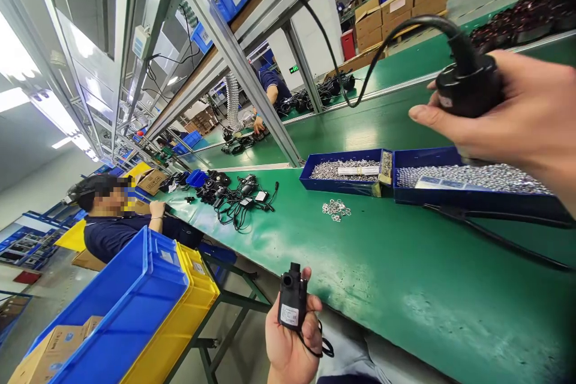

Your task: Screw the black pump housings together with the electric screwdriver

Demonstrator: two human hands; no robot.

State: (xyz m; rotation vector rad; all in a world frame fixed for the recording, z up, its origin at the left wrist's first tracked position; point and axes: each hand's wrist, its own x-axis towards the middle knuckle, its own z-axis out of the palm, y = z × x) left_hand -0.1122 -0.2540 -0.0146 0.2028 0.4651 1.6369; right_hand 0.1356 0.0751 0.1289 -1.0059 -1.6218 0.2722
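Note:
My left hand (294,336) is wrapped round a small black water pump (293,297). The pump has a white label, a round port near its top and a thin cable hanging below the fingers. At the upper right, my right hand (517,108) grips a black corded electric screwdriver (470,87) by its thick body. Its cable curves up to the left over the bench, and its lower end is hidden by my hand. Small metal rings (336,209) lie loose on the green bench (360,252) between my hands.
Two blue bins (346,183) hold many small metal parts. Black cables (495,234) lie at right. A metal post (265,96) stands mid-bench. Black pumps with cables (243,198) are heaped leftward. A co-worker (117,219) sits beyond stacked blue and yellow crates (135,288).

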